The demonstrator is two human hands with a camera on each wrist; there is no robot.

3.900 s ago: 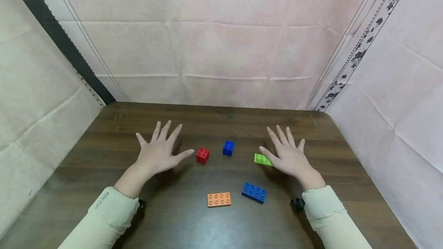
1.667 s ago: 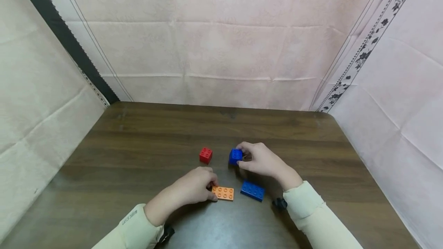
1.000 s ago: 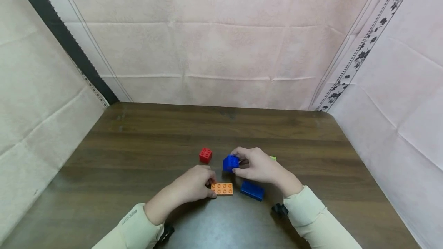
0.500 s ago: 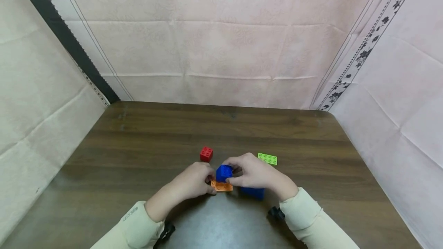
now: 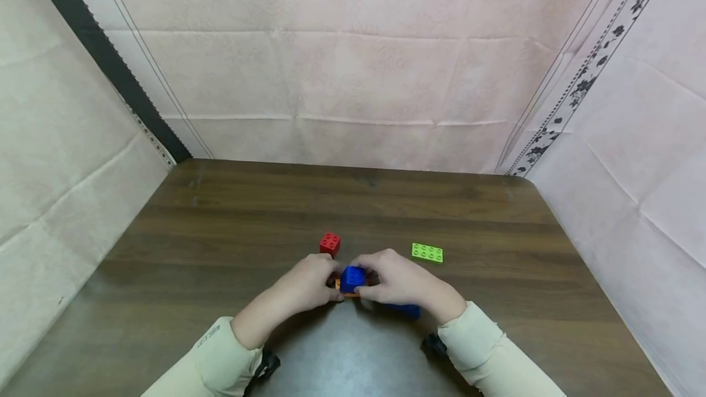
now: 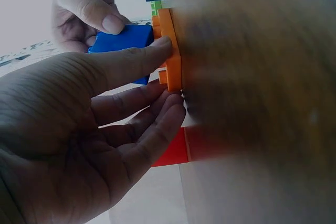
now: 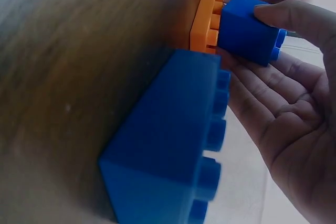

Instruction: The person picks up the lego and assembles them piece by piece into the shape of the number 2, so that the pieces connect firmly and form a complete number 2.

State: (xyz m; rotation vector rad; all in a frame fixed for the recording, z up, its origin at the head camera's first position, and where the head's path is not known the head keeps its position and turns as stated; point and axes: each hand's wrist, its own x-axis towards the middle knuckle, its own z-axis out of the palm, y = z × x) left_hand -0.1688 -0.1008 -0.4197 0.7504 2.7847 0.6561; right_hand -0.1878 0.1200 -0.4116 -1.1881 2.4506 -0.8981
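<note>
My left hand (image 5: 309,283) pinches the flat orange building brick (image 6: 172,51) at one end, thumb on its near side and fingers on its far side. In my right hand (image 5: 399,280) is a small square blue brick (image 5: 352,279), gripped between thumb and fingers. The blue brick sits right at the orange brick's studs, near its middle, as both wrist views show. From the head view, most of the orange brick is hidden under the blue one and behind the fingers.
A longer blue brick (image 7: 163,140) lies beside the right hand, partly hidden below it in the head view. The red brick (image 5: 330,243) stands just beyond the left fingers. A flat lime-green brick (image 5: 427,253) lies farther right on the brown wooden table (image 5: 248,201).
From hovering spread, my hands came in; the left took the orange brick, the right the small blue brick. The blue one came left and nearer, onto the orange studs. The orange brick shifted slightly away.
</note>
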